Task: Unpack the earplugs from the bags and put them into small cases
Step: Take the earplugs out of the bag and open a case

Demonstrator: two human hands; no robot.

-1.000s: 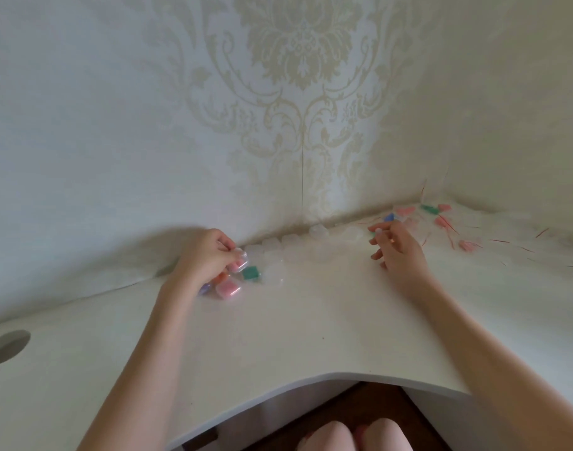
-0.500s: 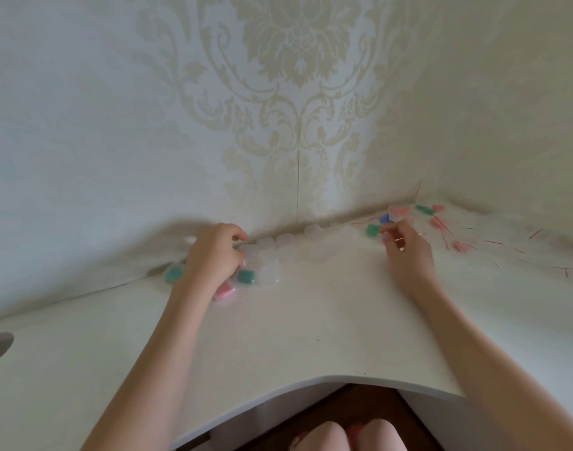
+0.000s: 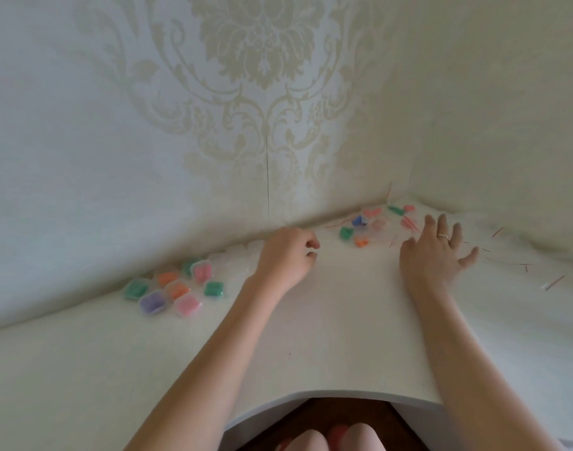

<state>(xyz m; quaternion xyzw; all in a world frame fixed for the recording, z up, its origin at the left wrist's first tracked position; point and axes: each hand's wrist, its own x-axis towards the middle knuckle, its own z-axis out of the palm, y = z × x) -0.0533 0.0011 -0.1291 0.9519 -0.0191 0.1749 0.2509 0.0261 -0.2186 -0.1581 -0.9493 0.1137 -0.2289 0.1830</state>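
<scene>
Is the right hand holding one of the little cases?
No, the right hand lies open with fingers spread on the desk, holding nothing.

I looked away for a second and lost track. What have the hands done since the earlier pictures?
The left hand left the filled cases and moved right along the empty cases by the wall, fingers curled; whether it holds one I cannot tell. The right hand let go by the bagged earplugs, moved right and spread open. The filled cases and bags stayed put.
</scene>
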